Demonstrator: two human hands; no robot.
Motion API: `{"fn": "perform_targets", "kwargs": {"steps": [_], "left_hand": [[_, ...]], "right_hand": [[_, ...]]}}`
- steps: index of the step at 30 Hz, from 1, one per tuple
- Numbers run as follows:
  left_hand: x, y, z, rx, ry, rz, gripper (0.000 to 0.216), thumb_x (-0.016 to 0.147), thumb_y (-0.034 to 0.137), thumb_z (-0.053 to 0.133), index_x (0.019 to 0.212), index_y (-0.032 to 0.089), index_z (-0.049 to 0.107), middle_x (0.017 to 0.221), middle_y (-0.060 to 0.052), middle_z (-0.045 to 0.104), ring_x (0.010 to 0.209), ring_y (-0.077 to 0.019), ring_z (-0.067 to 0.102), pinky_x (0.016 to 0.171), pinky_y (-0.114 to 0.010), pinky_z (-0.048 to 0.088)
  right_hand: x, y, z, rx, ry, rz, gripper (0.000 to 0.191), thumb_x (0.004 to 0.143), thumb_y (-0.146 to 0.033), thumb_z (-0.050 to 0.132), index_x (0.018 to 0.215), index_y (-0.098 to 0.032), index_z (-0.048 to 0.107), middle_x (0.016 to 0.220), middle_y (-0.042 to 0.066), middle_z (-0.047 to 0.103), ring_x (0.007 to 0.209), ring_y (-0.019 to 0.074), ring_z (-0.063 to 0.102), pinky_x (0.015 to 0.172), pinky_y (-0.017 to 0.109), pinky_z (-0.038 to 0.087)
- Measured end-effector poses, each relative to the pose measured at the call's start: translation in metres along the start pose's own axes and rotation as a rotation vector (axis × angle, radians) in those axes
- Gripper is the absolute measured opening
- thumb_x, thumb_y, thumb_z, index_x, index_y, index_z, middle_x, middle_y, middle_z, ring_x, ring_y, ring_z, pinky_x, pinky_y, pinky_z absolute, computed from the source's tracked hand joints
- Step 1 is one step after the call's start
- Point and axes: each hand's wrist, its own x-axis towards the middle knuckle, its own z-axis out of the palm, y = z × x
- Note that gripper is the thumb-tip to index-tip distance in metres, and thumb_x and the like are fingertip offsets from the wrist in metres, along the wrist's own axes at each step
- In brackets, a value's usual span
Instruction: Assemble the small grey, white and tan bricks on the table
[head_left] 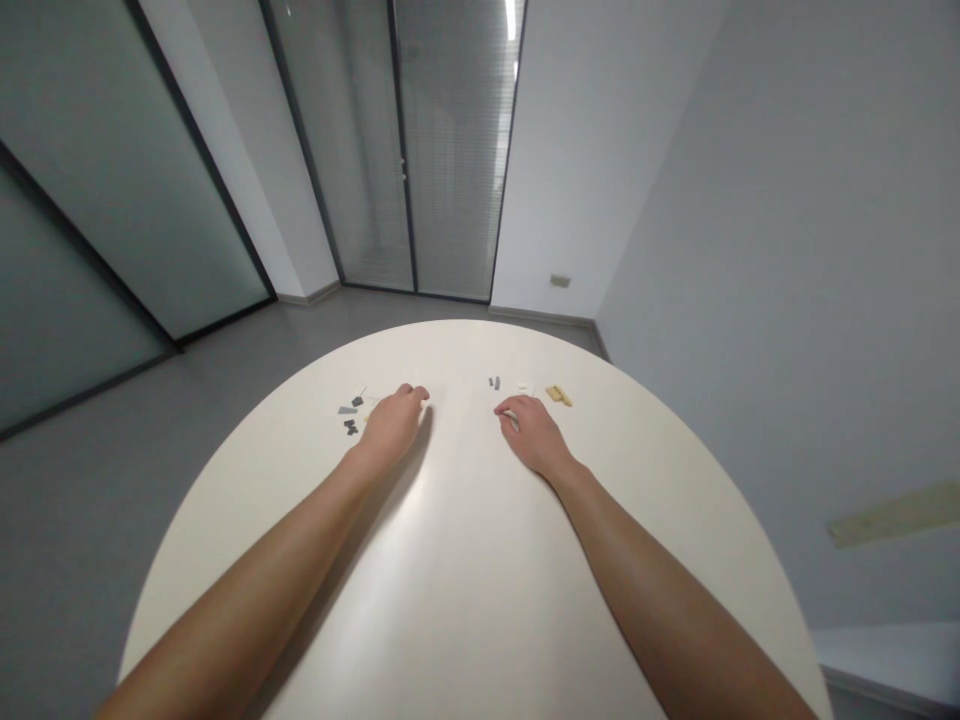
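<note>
I'm on 1 head cam rn, looking fwd & down over the white table (465, 600), which sits close; glass panels (457, 150) face me farther back.

Rd white tbl (465, 590), gray flr (67, 510), pale wall (780, 230), dk-framed glass (341, 130)

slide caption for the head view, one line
Left hand beside small dark pieces, right hand near yellow pieces, at a white table.

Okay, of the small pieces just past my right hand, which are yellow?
The rightmost pieces, past your right hand; the gray pieces and whitish piece lie further left.
</note>
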Motion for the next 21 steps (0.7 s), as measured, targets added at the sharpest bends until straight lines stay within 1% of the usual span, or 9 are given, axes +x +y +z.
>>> {"fn": "perform_targets", "kwargs": {"steps": [3, 7, 9, 12, 14, 16, 18, 19, 21], "left_hand": [[-0.002, 0.015, 0.015, -0.149, 0.078, 0.113, 0.036, 0.089, 0.008, 0.048, 0.118, 0.020, 0.065, 0.117, -0.009, 0.067, 0.101, -0.0228, 0.067, 0.089, -0.033, 0.051], [-0.002, 0.030, 0.033, -0.401, 0.154, 0.205, 0.033, 0.087, 0.008, 0.050, 0.113, 0.023, 0.065, 0.111, -0.004, 0.070, 0.094, -0.0183, 0.068, 0.086, -0.030, 0.052], [0.000, 0.033, 0.039, -0.509, 0.156, 0.236, 0.031, 0.088, 0.010, 0.051, 0.113, 0.023, 0.064, 0.107, -0.003, 0.070, 0.089, -0.0165, 0.068, 0.084, -0.029, 0.052], [0.002, 0.033, 0.045, -0.643, 0.130, 0.280, 0.027, 0.090, 0.012, 0.052, 0.112, 0.023, 0.064, 0.104, -0.002, 0.071, 0.088, -0.0154, 0.069, 0.082, -0.028, 0.053], [0.002, 0.033, 0.045, -0.680, 0.127, 0.304, 0.026, 0.090, 0.012, 0.051, 0.110, 0.023, 0.064, 0.103, -0.003, 0.071, 0.091, -0.0155, 0.068, 0.082, -0.028, 0.053], [0.001, 0.033, 0.042, -0.656, 0.137, 0.306, 0.027, 0.089, 0.012, 0.051, 0.109, 0.022, 0.064, 0.105, -0.004, 0.071, 0.093, -0.0161, 0.067, 0.083, -0.029, 0.053], [0.000, 0.034, 0.038, -0.590, 0.130, 0.261, 0.030, 0.086, 0.012, 0.053, 0.112, 0.023, 0.063, 0.102, -0.003, 0.071, 0.090, -0.0169, 0.066, 0.082, -0.031, 0.052], [-0.001, 0.035, 0.036, -0.568, 0.117, 0.242, 0.032, 0.084, 0.011, 0.053, 0.112, 0.023, 0.063, 0.098, -0.003, 0.071, 0.087, -0.0171, 0.066, 0.081, -0.031, 0.052], [-0.002, 0.037, 0.033, -0.564, 0.095, 0.222, 0.036, 0.081, 0.008, 0.052, 0.111, 0.023, 0.064, 0.097, -0.002, 0.072, 0.086, -0.0171, 0.066, 0.080, -0.030, 0.051]], "right_hand": [[0.000, 0.000, 0.000, -0.010, 0.005, -0.008, 0.017, 0.090, -0.012, 0.055, 0.098, -0.017, 0.069, 0.107, 0.009, 0.069, 0.108, 0.0230, 0.058, 0.102, 0.040, 0.043], [0.000, -0.001, -0.001, -0.018, 0.003, -0.022, 0.018, 0.090, -0.012, 0.055, 0.098, -0.018, 0.069, 0.107, 0.009, 0.069, 0.107, 0.0222, 0.059, 0.101, 0.039, 0.044], [0.000, -0.002, -0.001, -0.019, -0.003, -0.035, 0.018, 0.090, -0.011, 0.055, 0.097, -0.019, 0.069, 0.106, 0.008, 0.070, 0.107, 0.0220, 0.059, 0.101, 0.039, 0.044], [0.001, -0.003, 0.000, -0.007, -0.009, -0.054, 0.019, 0.090, -0.011, 0.055, 0.097, -0.020, 0.069, 0.105, 0.007, 0.070, 0.106, 0.0216, 0.060, 0.100, 0.038, 0.044], [0.002, -0.004, -0.001, 0.008, -0.017, -0.060, 0.018, 0.090, -0.011, 0.055, 0.098, -0.020, 0.069, 0.103, 0.006, 0.071, 0.104, 0.0212, 0.060, 0.099, 0.038, 0.045], [0.003, -0.006, -0.001, 0.023, -0.029, -0.065, 0.018, 0.090, -0.011, 0.056, 0.098, -0.020, 0.069, 0.102, 0.006, 0.072, 0.102, 0.0210, 0.061, 0.098, 0.037, 0.045], [0.003, -0.010, -0.003, 0.036, -0.045, -0.079, 0.016, 0.092, -0.013, 0.057, 0.098, -0.020, 0.070, 0.101, 0.005, 0.072, 0.101, 0.0209, 0.061, 0.096, 0.037, 0.046], [0.002, -0.012, -0.003, 0.045, -0.053, -0.092, 0.015, 0.093, -0.015, 0.057, 0.098, -0.020, 0.070, 0.100, 0.005, 0.072, 0.100, 0.0207, 0.062, 0.095, 0.036, 0.046], [0.001, -0.017, -0.004, 0.059, -0.061, -0.120, 0.013, 0.093, -0.022, 0.061, 0.101, -0.021, 0.071, 0.103, 0.005, 0.072, 0.101, 0.0210, 0.061, 0.095, 0.037, 0.046]]}}
